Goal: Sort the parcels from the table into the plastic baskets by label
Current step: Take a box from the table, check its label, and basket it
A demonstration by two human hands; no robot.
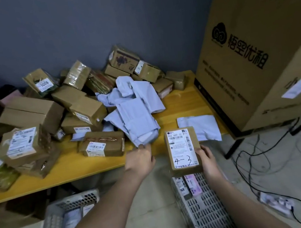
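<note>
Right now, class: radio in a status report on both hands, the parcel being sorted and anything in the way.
Right hand holds labelled box above right basket. Left hand pinches grey mailer bag at table edge. Nothing blocks the basket.

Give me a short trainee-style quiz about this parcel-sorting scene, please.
1. True or false: the right hand holds the small brown cardboard parcel.
2. What is handwritten on that parcel's white label?
3. The left hand touches: A) the pale blue plastic mailer bag B) the huge printed cardboard box C) the grey perforated plastic basket.

Key: 1 true. 2 "4-3". 3 A, at the bag's lower end by the edge of the yellow wooden table.
</note>
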